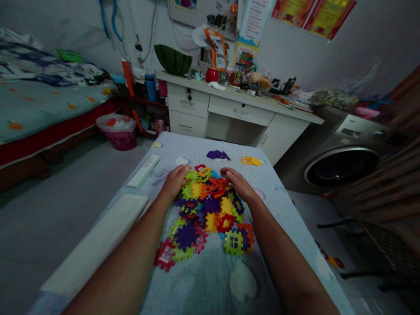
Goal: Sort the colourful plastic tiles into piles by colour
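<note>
A loose heap of flat plastic interlocking tiles [211, 204] with toothed edges, in purple, green, yellow, orange, red and blue, lies on the cloth-covered table. My left hand [176, 180] rests against the heap's left far side, fingers stretched forward along the tiles. On the opposite side my right hand [239, 181] curves around the heap, its fingers extended inward and not closed on a tile. Beyond the hands are a small purple group of tiles [218, 155] and a yellow group [252, 161]. Nearest me lie a green window tile [234, 243] and a red window tile [165, 254].
At the table's left edge lie a long white box [98, 240] and a smaller white box [143, 171]. A white desk [188, 103] crowded with items stands beyond the table. A washing machine [331, 151] is at the right, a bed [49, 109] at the left.
</note>
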A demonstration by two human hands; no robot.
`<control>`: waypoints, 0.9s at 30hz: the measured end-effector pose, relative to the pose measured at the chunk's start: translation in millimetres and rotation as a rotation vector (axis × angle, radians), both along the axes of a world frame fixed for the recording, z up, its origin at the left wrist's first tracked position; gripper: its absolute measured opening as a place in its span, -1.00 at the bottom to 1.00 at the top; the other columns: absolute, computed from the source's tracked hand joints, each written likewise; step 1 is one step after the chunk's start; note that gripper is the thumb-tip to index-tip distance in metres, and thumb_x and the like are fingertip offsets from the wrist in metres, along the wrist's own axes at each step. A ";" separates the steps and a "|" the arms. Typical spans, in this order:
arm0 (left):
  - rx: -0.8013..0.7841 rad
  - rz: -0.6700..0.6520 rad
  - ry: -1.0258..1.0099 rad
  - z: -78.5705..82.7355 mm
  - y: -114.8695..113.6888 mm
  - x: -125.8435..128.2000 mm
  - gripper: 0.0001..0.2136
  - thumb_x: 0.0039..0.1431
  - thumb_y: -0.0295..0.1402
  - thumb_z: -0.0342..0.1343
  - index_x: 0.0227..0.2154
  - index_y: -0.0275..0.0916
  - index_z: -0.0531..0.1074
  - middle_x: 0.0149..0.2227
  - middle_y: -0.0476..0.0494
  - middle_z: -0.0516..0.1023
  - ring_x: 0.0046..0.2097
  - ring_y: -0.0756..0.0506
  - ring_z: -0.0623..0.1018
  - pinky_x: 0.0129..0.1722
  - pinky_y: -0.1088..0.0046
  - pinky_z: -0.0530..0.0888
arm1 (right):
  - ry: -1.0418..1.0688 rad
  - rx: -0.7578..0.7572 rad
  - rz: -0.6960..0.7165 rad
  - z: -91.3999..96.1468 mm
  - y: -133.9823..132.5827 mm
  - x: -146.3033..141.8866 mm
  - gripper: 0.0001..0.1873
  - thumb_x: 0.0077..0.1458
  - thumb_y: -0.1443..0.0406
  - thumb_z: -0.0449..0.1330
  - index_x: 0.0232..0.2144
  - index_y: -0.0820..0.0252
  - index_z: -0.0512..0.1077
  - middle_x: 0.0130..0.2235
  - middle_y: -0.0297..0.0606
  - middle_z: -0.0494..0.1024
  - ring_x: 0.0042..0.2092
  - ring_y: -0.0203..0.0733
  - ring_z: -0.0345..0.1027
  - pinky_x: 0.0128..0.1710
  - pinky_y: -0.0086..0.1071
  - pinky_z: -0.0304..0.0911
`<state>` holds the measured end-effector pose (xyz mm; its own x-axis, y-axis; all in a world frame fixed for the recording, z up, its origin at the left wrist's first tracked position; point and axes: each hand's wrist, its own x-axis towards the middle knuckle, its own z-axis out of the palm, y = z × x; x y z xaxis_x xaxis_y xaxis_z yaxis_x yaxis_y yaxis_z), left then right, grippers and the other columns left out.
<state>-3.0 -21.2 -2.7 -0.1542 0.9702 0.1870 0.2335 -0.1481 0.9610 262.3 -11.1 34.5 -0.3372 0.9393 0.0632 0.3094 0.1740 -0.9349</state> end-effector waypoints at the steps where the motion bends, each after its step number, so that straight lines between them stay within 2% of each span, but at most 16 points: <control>1: 0.012 0.012 -0.020 0.8 -0.3 0.1 -0.55 0.15 0.02 -0.03 -0.19 -0.24 0.54 -0.06 -0.17 0.60 0.04 -0.20 0.51 0.14 0.27 0.34 | -0.006 -0.001 -0.015 -0.2 2.1 2.8 -0.59 0.21 0.06 0.02 -0.02 0.10 0.42 0.03 -0.25 0.50 0.08 -0.11 0.33 0.11 -0.22 0.19; 3: 0.023 0.028 -0.025 0.9 -0.5 0.0 -0.54 0.16 0.03 -0.04 -0.19 -0.23 0.54 -0.07 -0.17 0.60 0.04 -0.20 0.51 0.14 0.27 0.34 | -0.072 0.004 -0.046 -0.8 6.0 10.0 -0.64 0.15 0.13 0.08 -0.07 0.14 0.43 -0.07 -0.24 0.53 -0.02 -0.14 0.37 0.03 -0.24 0.23; 6: 0.018 0.026 -0.007 -0.8 -0.3 0.0 -0.54 0.16 0.04 -0.03 -0.19 -0.22 0.54 -0.08 -0.16 0.60 0.03 -0.20 0.51 0.13 0.27 0.35 | -0.238 0.037 -0.063 2.8 8.8 25.8 -0.75 0.01 0.20 0.18 -0.26 0.20 0.47 -0.26 -0.27 0.52 -0.22 -0.19 0.35 -0.13 -0.29 0.25; 8: 0.016 0.023 0.007 -1.5 -0.3 0.5 -0.54 0.15 0.04 -0.02 -0.20 -0.23 0.54 -0.09 -0.16 0.61 0.02 -0.20 0.52 0.12 0.27 0.35 | -0.304 0.026 -0.001 8.5 8.5 37.9 -0.78 -0.05 0.20 0.24 -0.35 0.22 0.47 -0.36 -0.31 0.48 -0.31 -0.24 0.30 -0.24 -0.34 0.23; 12: -0.001 0.018 0.049 0.3 -1.3 2.2 -0.53 0.13 0.04 -0.03 -0.21 -0.25 0.53 -0.12 -0.18 0.61 -0.03 -0.21 0.54 0.07 0.27 0.38 | -0.297 -0.109 0.218 16.3 7.4 52.4 -0.73 -0.12 0.20 0.31 -0.34 0.22 0.50 -0.46 -0.38 0.44 -0.38 -0.28 0.26 -0.35 -0.40 0.18; 17: -0.017 0.024 0.088 6.7 -4.7 3.9 -0.55 0.14 0.04 -0.03 -0.24 -0.24 0.53 -0.14 -0.16 0.61 -0.06 -0.20 0.53 0.04 0.29 0.39 | -0.275 -0.199 0.297 17.3 7.0 51.5 -0.78 -0.18 0.24 0.34 -0.42 0.22 0.49 -0.48 -0.39 0.45 -0.40 -0.30 0.26 -0.34 -0.40 0.17; 22: -0.027 0.016 0.133 9.9 -5.7 4.3 -0.56 0.14 0.03 -0.05 -0.24 -0.22 0.52 -0.16 -0.13 0.61 -0.07 -0.19 0.53 0.02 0.30 0.40 | -0.041 -0.223 0.228 32.3 -0.5 58.7 -0.72 -0.19 0.19 0.38 -0.44 0.21 0.44 -0.49 -0.41 0.41 -0.44 -0.34 0.21 -0.37 -0.41 0.14; 27: -0.032 0.025 0.167 3.7 -2.8 3.4 -0.58 0.15 0.02 -0.04 -0.22 -0.21 0.52 -0.13 -0.11 0.61 -0.05 -0.19 0.54 0.05 0.30 0.39 | 0.141 -0.167 0.015 33.4 4.8 58.2 -0.67 -0.20 0.14 0.38 -0.43 0.19 0.40 -0.48 -0.39 0.42 -0.43 -0.31 0.27 -0.39 -0.40 0.21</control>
<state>0.4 -24.0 1.0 -0.1479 0.9723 0.1808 0.3935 -0.1099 0.9128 320.6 -6.3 67.9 -0.3503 0.9356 -0.0453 0.1721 0.0167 -0.9849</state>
